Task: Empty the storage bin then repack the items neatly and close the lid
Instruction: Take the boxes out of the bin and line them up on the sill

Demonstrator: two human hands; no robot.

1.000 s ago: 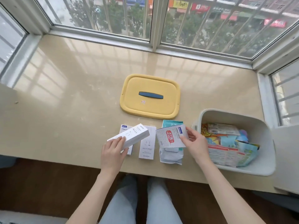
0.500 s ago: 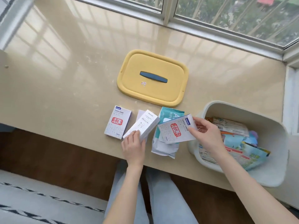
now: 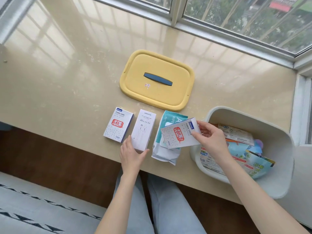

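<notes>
On sill | left hand holds cable box | right hand pinches stamped box, covering apparent wipes pack

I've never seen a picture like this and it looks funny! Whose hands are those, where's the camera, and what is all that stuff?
There is no robot here, just a person sorting things. The camera sits on their head and looks down, so you see what they see, even their legs at the bottom. The left hand holds the near end of a long white box lying on the beige counter. The right hand pinches a small box with a red stamp over a pack of wipes. A matching box lies furthest left. Behind them the yellow lid lies flat, off the white bin, which has colourful packets inside.
</notes>
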